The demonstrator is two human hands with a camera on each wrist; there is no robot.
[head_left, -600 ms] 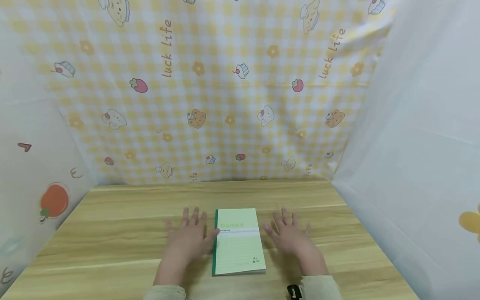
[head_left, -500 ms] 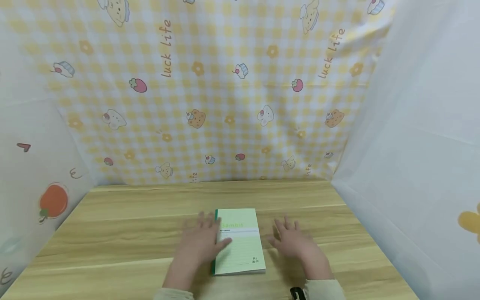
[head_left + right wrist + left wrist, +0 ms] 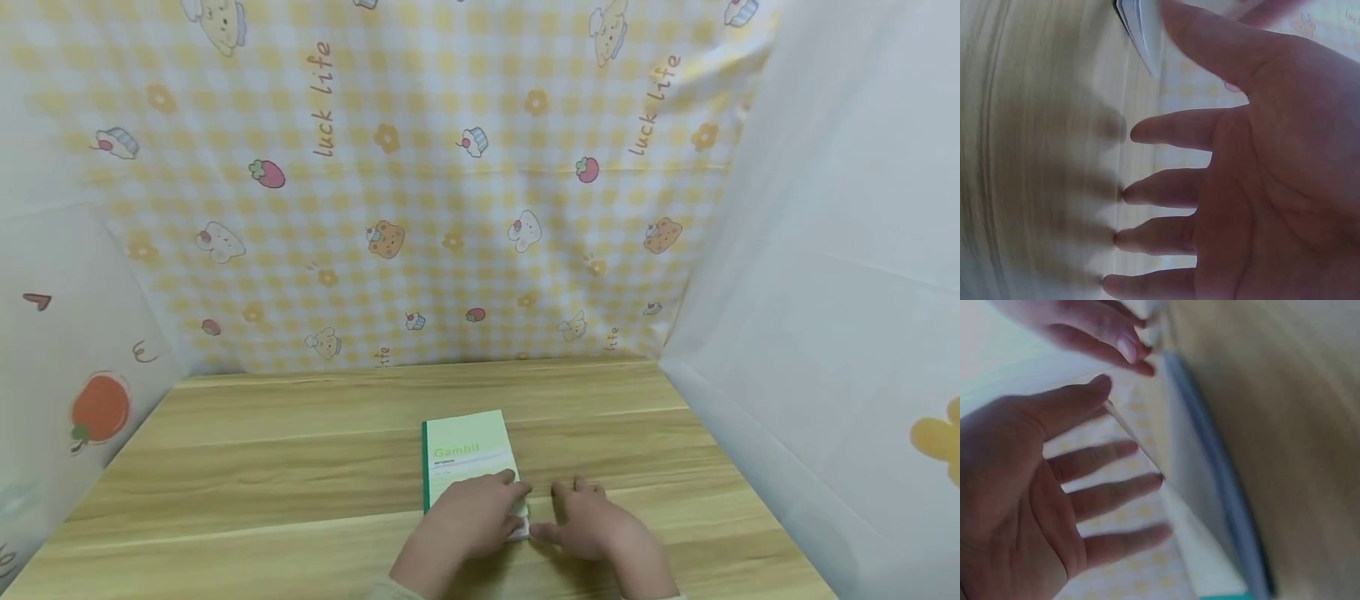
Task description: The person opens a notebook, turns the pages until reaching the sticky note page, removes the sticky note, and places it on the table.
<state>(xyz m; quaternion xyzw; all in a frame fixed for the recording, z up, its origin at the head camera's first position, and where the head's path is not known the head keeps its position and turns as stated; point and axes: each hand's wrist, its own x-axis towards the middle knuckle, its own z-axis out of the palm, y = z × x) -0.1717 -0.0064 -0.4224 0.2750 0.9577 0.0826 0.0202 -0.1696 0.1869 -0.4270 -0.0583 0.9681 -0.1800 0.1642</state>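
Observation:
A pale green notebook (image 3: 468,437) with a dark green spine lies on the wooden table in the head view. Reaching across its lower half, my left hand (image 3: 468,517) pinches the cover at the lower right corner between thumb and index finger. In the left wrist view the cover (image 3: 1194,544) stands slightly raised from the pages (image 3: 1194,450), while the other fingers extend behind it. My right hand (image 3: 592,521) is just right of that corner, its thumb by the notebook's edge. Its other fingers (image 3: 1172,128) are extended and spread toward the tabletop.
The wooden table (image 3: 262,467) runs back to a yellow checked cloth (image 3: 420,183) with cartoon prints. White sheets hang at the left side (image 3: 67,317) and the right side (image 3: 825,250).
From the notebook's left side, my left hand has crossed to its lower right corner and taken the cover. My right hand has drawn nearer that corner. The head view has shifted slightly.

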